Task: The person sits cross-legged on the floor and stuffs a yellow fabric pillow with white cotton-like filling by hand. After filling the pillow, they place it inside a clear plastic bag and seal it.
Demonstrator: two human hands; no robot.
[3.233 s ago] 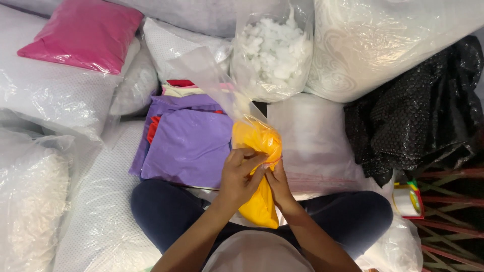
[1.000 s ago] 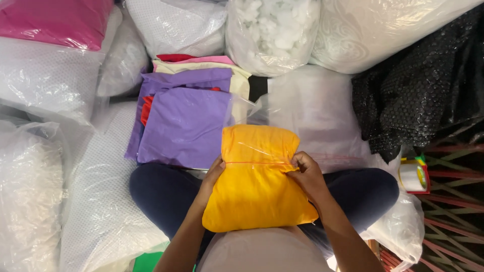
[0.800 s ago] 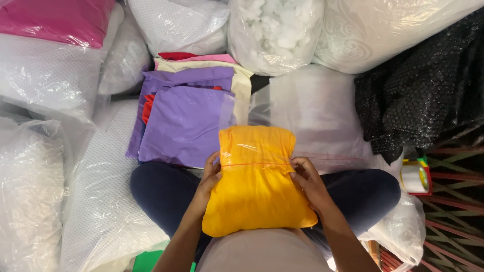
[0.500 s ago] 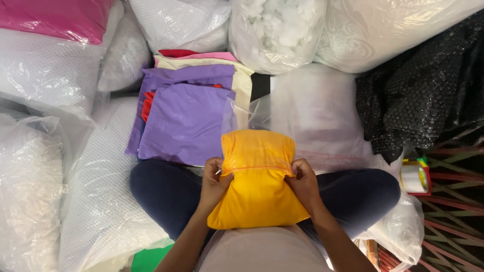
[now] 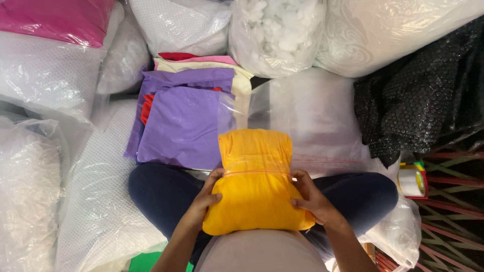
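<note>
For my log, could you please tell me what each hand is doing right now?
Left hand: gripping the yellow fabric cushion in its clear plastic bag.
Right hand: gripping its other side.

Matt yellow cloth cushion (image 5: 254,201) in a glossy clear plastic bag (image 5: 262,113). Smooth matt purple cloth (image 5: 181,126) alongside. Fluffy white stuffing (image 5: 280,30) behind shiny film.

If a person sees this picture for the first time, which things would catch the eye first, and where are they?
The eye goes first to the bright yellow cushion in the lower middle, partly inside a clear plastic bag and gripped by the left hand and right hand. Just behind it, left of centre, lies a stack of purple fabric covers. A pink cushion glows in the top left corner, among big white bagged pillows.
</note>
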